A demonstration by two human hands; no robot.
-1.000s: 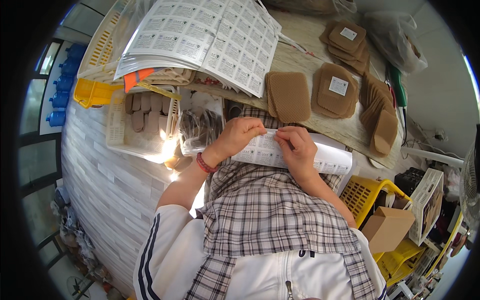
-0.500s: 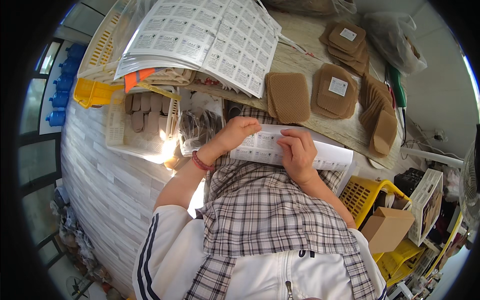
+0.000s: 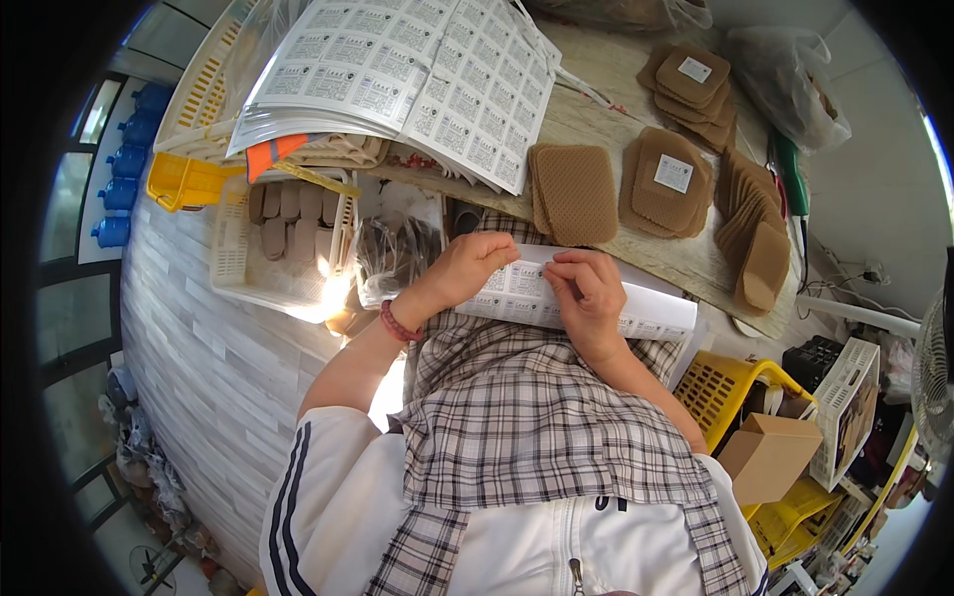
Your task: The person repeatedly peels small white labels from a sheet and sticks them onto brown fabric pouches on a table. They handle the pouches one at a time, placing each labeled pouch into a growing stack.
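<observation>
Head view: the left hand [image 3: 465, 272] is nearly closed, thumb and forefinger pinched on the upper edge of a white label sheet [image 3: 525, 286]. The right hand [image 3: 590, 303] has its fingers curled and its thumb and forefinger tips together over the same sheet, just beside the left; whether a label is between them I cannot tell. The sheet lies across the lap, over a checked apron [image 3: 556, 437], near the front edge of the table [image 3: 596, 111], and its right part curves. On the table, a stack of printed sheets [image 3: 437, 84] is at the left, with a pile of brown pads [image 3: 574, 195] beside it. Right of that, another pile has a white label [image 3: 674, 173] on top. A red bracelet [image 3: 400, 323] circles the left wrist.
</observation>
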